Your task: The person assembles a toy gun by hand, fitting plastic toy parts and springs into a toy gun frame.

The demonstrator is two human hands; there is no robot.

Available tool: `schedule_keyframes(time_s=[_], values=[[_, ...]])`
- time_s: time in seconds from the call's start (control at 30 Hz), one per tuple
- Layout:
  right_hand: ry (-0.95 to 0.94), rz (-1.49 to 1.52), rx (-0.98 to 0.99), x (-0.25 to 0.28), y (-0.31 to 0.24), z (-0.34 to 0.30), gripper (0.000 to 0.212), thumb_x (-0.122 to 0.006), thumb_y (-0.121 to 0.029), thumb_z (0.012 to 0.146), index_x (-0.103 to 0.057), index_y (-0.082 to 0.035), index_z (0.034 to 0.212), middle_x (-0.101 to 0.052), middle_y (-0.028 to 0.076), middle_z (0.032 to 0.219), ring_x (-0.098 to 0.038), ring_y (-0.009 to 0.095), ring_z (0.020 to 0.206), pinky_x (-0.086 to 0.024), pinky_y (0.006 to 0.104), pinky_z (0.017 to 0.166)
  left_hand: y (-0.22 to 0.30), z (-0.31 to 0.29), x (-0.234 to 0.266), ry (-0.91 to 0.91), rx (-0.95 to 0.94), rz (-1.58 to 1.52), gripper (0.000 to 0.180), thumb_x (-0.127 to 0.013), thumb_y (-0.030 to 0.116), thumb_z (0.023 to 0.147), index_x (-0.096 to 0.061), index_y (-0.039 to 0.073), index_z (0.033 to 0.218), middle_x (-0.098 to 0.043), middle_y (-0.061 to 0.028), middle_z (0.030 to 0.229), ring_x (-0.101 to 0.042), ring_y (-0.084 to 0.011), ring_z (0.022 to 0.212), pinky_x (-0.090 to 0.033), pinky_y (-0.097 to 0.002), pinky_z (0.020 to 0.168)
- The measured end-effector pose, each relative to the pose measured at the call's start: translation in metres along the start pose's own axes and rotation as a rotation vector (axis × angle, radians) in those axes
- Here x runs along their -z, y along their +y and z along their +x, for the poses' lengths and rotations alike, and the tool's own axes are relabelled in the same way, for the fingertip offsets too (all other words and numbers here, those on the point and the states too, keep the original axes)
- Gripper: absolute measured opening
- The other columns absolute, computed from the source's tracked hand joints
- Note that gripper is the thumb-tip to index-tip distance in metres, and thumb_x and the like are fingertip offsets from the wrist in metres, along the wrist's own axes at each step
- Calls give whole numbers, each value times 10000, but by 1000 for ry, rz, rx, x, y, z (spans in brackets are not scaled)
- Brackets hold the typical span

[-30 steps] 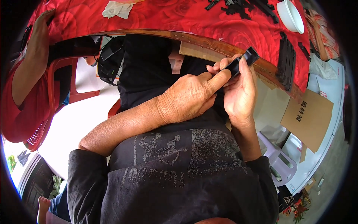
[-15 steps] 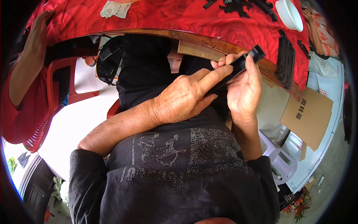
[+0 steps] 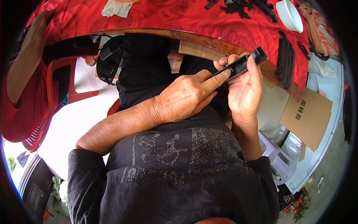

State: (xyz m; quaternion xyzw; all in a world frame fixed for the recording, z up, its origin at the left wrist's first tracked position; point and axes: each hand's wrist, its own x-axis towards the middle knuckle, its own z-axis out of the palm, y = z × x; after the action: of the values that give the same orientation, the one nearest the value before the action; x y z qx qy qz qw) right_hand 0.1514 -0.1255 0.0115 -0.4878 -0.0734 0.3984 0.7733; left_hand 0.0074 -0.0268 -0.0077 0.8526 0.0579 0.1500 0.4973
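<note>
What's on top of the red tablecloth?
On the red tablecloth lie black plastic parts, a white bowl, a stack of black strips and a pale cloth. The picture's top edge cuts off what lies farther back.

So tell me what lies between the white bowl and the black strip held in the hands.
In the head view, a stack of black strips lies on the red tablecloth between the white bowl and the held black strip.
</note>
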Motion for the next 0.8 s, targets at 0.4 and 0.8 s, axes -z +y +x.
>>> schedule_keyframes(time_s=[0.4,0.8], values=[[-2,-15,-17,7,0,0,160,-518,-224,1033,-506,-65,1037,-606,116,889,-623,254,823,-525,424,815,-4,-1,-5,-33,10,-36,530,-700,52,870,-526,0,1368,-614,-176,991,-664,-363,794,-559,-424,678],[-50,-30,-10,14,-5,2,220,-516,-270,1038,-528,-53,1072,-578,123,947,-572,265,917,-471,422,887,-7,-3,-6,44,-37,-19,321,-773,84,829,-655,-42,1100,-632,-171,1024,-682,-337,785,-565,-381,673]])
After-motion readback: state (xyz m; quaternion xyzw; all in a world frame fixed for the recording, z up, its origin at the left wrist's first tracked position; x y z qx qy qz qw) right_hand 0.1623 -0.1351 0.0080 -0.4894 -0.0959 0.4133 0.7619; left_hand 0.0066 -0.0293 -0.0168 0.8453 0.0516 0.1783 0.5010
